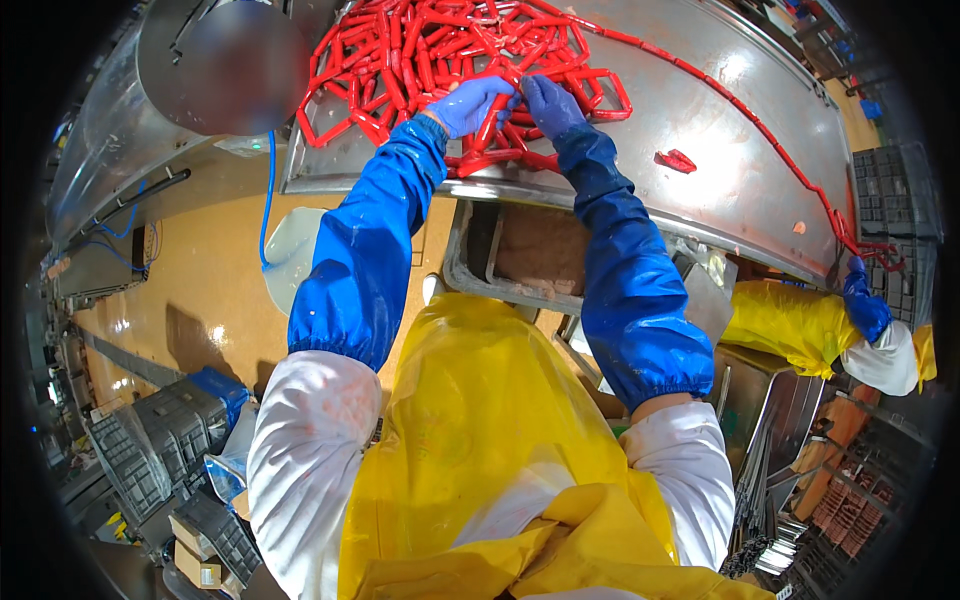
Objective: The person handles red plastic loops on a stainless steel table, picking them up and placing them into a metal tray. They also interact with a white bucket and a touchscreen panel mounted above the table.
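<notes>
A large tangled heap of red sausage links lies on the stainless-steel table before me. My left hand, in a blue-violet glove, is closed around a red link at the near side of the heap. Close beside it, my right hand pinches the linked string between thumb and fingers; the exact grip is partly hidden by the fingers. More links hang in loops below both hands, close to the table's front rim. From the heap a single linked strand runs along the far side to the right end.
A co-worker's gloved hand is at the strand's far end. A torn red piece lies on the table. Below the rim stands a grey tub with ground meat. Rounded steel machinery stands left, a blue hose hanging nearby.
</notes>
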Demonstrator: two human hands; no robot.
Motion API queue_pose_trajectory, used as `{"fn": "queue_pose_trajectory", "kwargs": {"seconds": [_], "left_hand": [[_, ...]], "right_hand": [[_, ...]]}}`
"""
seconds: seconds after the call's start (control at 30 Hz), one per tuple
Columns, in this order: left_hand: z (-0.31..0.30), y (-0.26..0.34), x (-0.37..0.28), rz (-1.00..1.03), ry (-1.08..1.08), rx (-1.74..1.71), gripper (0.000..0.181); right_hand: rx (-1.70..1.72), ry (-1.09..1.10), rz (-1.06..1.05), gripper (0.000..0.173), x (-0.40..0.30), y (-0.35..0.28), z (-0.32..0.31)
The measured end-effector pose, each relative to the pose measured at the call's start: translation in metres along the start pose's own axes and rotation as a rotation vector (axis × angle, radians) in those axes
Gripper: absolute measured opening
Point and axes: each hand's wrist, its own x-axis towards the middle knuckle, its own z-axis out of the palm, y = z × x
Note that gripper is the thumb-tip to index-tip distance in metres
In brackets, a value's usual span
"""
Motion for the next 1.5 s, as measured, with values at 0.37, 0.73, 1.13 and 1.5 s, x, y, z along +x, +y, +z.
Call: {"fn": "queue_pose_trajectory", "kwargs": {"seconds": [0.37,0.73,1.13,1.5], "left_hand": [[0.009,-0.023,-0.009,-0.059,0.237,0.421,0.027],[0.019,-0.052,-0.001,0.431,0.618,1.558,0.035],[-0.012,-0.077,-0.008,-0.065,0.132,-0.005,0.030],[-0.025,-0.089,-0.016,0.057,0.293,-0.032,0.033]], "right_hand": [[-0.104,0.085,-0.194,0.045,-0.012,0.006,0.005],[0.014,0.011,0.088,0.052,-0.053,-0.003,0.012],[0.686,-0.193,0.478,0.047,-0.093,0.015,0.038],[0.187,-0.077,0.292,0.040,-0.062,0.033,0.010]]}}
